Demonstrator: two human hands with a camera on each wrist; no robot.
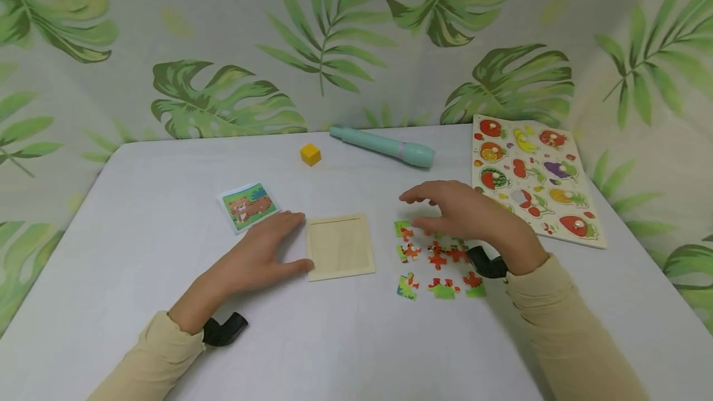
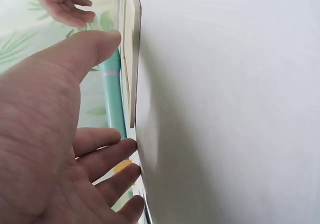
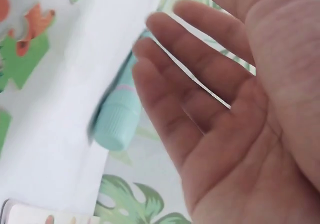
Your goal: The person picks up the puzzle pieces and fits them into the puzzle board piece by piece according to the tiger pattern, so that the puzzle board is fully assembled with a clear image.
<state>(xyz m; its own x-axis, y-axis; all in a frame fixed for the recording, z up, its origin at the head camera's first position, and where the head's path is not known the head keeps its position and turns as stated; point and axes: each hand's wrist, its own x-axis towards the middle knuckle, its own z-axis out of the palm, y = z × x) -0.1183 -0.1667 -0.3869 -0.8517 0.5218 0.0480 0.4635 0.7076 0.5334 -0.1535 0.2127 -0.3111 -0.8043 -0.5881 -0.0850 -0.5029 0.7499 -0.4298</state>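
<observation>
At the left edge of a square wooden puzzle tray point(image 1: 341, 246), my left hand point(image 1: 259, 258) has its thumb and fingers spread, with the thumb tip at the tray's lower left side. In the left wrist view the thumb is close to the tray's edge point(image 2: 131, 58); whether it touches cannot be told. My right hand point(image 1: 459, 212) hovers over the loose jigsaw pieces point(image 1: 437, 258), fingers relaxed and holding nothing. The pieces are orange and green, laid in rough rows, and the hand hides some of the upper ones. The right wrist view shows the palm with nothing in it.
A picture card of a tiger-like animal point(image 1: 247, 206) lies beyond my left hand. Farther back are a yellow cube point(image 1: 310, 154) and a teal flashlight-shaped tube point(image 1: 384, 146). A fruit peg board point(image 1: 535, 178) lies at the right, partly behind my right hand. Leaf-print cloth hangs behind the table.
</observation>
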